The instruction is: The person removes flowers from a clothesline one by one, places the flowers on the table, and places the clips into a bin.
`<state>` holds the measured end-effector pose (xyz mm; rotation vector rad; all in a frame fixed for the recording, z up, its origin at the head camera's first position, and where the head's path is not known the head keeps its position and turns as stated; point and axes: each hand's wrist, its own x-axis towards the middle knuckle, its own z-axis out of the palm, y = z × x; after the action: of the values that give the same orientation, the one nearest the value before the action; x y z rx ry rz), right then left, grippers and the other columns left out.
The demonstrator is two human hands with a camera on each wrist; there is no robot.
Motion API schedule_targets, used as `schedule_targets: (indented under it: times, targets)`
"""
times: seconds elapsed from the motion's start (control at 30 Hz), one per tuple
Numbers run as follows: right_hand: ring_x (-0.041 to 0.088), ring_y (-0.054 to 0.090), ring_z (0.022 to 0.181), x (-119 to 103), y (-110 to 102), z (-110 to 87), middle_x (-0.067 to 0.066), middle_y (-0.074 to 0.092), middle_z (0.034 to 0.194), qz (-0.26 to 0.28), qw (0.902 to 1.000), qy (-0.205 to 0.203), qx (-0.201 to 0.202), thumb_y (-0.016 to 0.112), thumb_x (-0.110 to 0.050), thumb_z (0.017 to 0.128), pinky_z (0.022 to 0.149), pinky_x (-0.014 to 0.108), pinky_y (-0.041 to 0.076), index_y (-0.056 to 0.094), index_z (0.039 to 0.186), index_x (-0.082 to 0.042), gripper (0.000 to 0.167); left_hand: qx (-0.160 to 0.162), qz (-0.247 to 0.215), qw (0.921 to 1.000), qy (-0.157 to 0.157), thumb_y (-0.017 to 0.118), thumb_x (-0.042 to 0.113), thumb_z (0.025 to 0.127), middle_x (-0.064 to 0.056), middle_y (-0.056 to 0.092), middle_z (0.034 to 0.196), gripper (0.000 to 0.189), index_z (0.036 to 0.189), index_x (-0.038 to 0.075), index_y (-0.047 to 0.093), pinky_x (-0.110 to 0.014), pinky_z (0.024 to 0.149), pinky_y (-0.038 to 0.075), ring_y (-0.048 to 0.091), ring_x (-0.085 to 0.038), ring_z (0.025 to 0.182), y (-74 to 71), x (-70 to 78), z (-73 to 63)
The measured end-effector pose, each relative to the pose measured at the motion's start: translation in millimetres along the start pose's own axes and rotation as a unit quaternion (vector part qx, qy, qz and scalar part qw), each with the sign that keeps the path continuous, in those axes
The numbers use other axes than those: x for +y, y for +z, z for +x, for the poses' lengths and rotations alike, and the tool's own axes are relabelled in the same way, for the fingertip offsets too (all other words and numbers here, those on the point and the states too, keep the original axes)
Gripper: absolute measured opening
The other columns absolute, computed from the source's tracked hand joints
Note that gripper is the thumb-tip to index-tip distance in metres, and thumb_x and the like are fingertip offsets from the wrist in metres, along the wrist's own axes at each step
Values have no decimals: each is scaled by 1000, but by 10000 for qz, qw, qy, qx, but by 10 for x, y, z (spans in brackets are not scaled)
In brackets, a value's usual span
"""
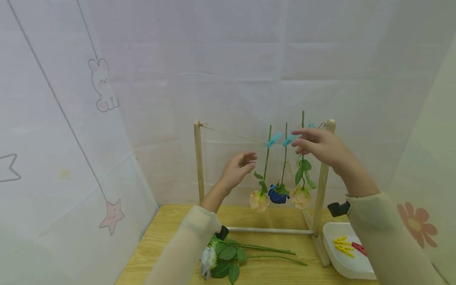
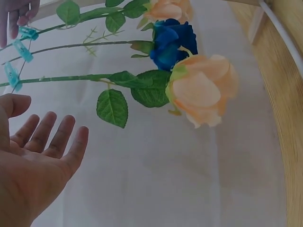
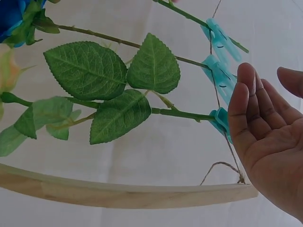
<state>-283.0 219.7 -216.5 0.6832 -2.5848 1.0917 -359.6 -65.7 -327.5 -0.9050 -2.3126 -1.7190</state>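
Note:
Three artificial roses hang upside down from a twine line (image 1: 231,134), their stems clipped by light-blue clothespins. A peach rose (image 1: 259,201) is on the left, a blue rose (image 1: 278,194) in the middle, and another peach rose (image 1: 301,197) on the right. My left hand (image 1: 238,169) is raised beside the left rose's stem, fingers apart and holding nothing. Near the middle clothespin (image 3: 218,78) and right clothespin (image 3: 220,123), my right hand (image 1: 322,147) has loosely bent fingers with nothing between them. The left clothespin (image 2: 12,75) lies just beyond my left thumb.
A wooden frame (image 1: 199,162) carries the line, with a pale crossbar (image 1: 270,230) low down. White roses (image 1: 208,259) with green stems lie on the wood-grain table (image 1: 156,241). At the right, a white tray (image 1: 342,267) holds yellow clothespins (image 1: 343,247) and a red clothespin (image 1: 359,248).

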Motion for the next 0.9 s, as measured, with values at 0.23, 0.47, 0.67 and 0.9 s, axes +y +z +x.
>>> schedule_targets:
  times: [0.23,0.47,0.67,0.9]
  targets:
    - [16,68,96,-40,91,102,13,70,119,270,9995,117,100,50,-35,107,87,34,55,50,149,-13,48,8,-317,9995,91,58,25,105,-5,59,142,43,147,17,52,-41,104,51,58,-23,128,96,-3,42]
    - [19,70,92,-67,171,193,13,72,116,291,9992,210,199,52,-34,107,83,32,57,54,146,-15,44,7,-267,9996,84,56,24,105,-9,58,144,42,146,17,52,-40,101,52,58,-23,126,198,82,87]
    - [23,71,92,-121,197,225,13,72,116,258,9987,388,205,54,-34,106,84,35,58,50,149,-16,47,-9,-311,9995,36,56,23,105,-7,59,142,43,147,16,51,-43,102,51,58,-25,126,296,134,130]
    - [32,72,95,-199,243,291,17,72,117,320,9979,566,4,54,-33,106,85,40,59,44,153,-14,52,-31,-410,9991,-39,57,18,104,-6,62,138,43,147,19,50,-45,103,51,59,-25,125,384,143,162]
